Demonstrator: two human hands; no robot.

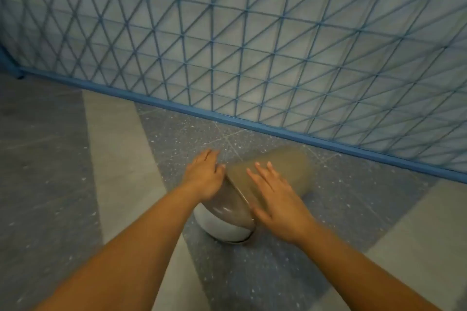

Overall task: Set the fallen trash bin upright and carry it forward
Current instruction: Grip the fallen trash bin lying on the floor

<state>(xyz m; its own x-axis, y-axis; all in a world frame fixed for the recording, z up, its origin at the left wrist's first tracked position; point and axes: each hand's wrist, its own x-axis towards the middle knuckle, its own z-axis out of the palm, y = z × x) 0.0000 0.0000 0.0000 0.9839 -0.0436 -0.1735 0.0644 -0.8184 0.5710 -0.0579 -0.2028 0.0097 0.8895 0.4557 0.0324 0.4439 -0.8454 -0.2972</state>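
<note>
Bin [275,171] lies sideways by fence [252,58]; both hands, left [204,177] and right [275,199], open, ungripped — round body may roll away.

Fallen bin [267,174] lying near the foot of a blue mesh fence [252,58], closing off the far side. Open floor [101,159] left of the bin and nearer than it. Narrow strip of floor between bin and fence rail [227,118].
</note>
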